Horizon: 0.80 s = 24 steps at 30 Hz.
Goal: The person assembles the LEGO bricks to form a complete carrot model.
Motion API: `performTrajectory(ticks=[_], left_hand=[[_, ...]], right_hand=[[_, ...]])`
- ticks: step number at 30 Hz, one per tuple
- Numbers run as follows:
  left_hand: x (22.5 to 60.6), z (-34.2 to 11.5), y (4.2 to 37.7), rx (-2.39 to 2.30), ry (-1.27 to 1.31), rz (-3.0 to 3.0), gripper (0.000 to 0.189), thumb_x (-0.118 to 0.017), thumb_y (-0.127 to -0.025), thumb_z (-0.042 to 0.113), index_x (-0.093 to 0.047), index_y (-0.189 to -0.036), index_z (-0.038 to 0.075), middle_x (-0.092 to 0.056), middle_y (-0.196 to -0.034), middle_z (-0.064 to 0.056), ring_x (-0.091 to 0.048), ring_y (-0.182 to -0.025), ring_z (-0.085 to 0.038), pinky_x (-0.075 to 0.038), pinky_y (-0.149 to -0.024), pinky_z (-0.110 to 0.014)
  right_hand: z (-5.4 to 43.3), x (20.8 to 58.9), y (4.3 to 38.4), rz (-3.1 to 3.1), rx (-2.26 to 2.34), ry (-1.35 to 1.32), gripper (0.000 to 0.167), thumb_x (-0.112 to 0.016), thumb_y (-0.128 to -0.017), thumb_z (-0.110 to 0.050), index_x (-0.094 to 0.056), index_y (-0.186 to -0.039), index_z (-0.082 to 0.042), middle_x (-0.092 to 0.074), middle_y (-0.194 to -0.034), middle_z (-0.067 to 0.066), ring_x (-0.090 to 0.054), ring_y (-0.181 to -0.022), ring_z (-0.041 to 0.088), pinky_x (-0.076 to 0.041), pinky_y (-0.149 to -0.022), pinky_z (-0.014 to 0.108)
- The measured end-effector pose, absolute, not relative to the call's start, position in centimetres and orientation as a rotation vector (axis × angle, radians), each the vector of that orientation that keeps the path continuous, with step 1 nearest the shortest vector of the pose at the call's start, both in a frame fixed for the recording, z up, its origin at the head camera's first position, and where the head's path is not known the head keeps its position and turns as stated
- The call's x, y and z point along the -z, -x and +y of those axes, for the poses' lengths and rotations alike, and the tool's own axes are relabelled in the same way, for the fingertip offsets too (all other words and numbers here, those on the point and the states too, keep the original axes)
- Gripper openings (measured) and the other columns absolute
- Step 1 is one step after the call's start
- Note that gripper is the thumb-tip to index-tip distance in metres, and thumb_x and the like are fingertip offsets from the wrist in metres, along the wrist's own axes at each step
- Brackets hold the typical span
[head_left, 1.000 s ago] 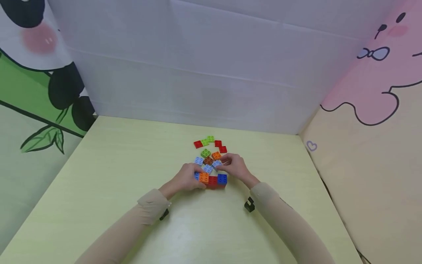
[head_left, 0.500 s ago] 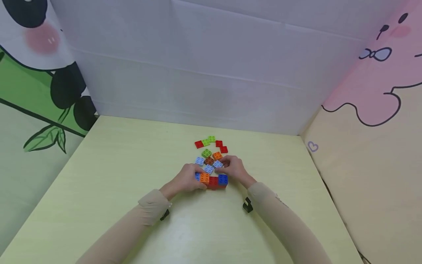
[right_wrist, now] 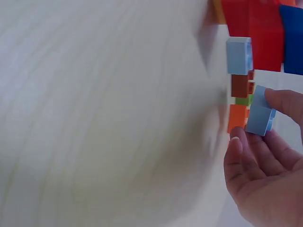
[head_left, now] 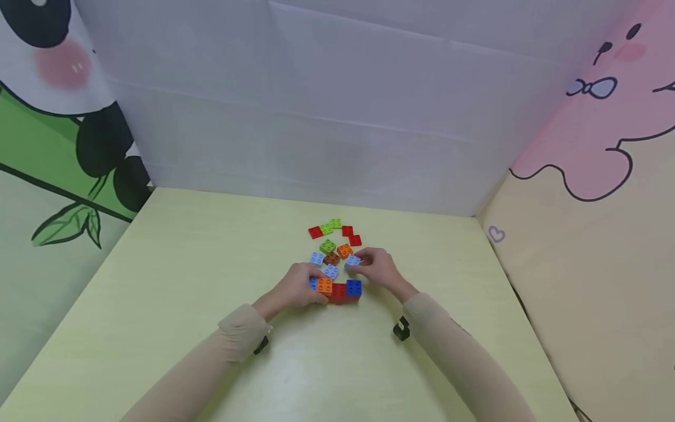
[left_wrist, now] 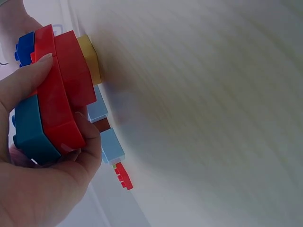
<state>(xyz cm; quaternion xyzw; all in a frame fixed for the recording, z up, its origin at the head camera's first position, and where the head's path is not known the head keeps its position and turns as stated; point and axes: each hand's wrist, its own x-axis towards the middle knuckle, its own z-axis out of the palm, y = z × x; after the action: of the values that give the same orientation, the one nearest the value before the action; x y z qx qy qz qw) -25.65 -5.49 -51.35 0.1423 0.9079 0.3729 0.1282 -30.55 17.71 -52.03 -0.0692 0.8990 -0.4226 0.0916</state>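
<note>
Light-blue square plastic brick [right_wrist: 259, 116]: where is it held?

Pinched between thumb and fingers of the right hand [head_left: 381, 268], tilted, at that hand's left side.

And the left hand [head_left: 299, 285]?

Curled round the near end of a joined multicolour plastic block [head_left: 340, 294]. Orange square plastic brick [head_left: 324, 285] is seen at its fingers; dark-blue square plastic brick [head_left: 354, 288] is carried at the end away from it.

Loose parts?

Brown square plastic brick [head_left: 331, 258] and two other light-blue plastic bricks [head_left: 331, 271] are seen ahead, between the hands. Red plastic bricks [head_left: 315, 232] and lime-green plastic bricks [head_left: 336, 223] are spread beyond both hands, on the pale wood-grain table [head_left: 211, 252].
</note>
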Motion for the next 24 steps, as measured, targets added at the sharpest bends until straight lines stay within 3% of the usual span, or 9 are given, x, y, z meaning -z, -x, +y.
performTrajectory(ticks=[16,24], left_hand=[[51.5,-5.5,25.8,-1.094,-0.443,2.658,0.045,-0.087,-0.069,0.028,-0.070,-0.106,0.009,-0.057,-0.109,-0.006,-0.048,-0.101,-0.025,-0.040,-0.088,-0.042],[51.8,-5.6,26.0,-1.103,-0.456,2.644,0.042,-0.087,-0.069,0.027,-0.071,-0.104,0.011,-0.056,-0.109,-0.005,-0.047,-0.102,-0.025,-0.040,-0.088,-0.042]], right_hand=[[17.0,48.1,27.0,2.586,1.276,0.615,0.033,-0.075,-0.084,-0.022,-0.067,-0.114,-0.011,-0.066,-0.100,-0.003,-0.062,-0.090,0.015,-0.051,-0.077,0.031],[16.6,48.0,26.2,2.576,1.164,0.709,0.034,-0.077,-0.082,-0.027,-0.068,-0.113,-0.014,-0.065,-0.100,-0.008,-0.059,-0.091,0.012,-0.051,-0.073,0.027]])
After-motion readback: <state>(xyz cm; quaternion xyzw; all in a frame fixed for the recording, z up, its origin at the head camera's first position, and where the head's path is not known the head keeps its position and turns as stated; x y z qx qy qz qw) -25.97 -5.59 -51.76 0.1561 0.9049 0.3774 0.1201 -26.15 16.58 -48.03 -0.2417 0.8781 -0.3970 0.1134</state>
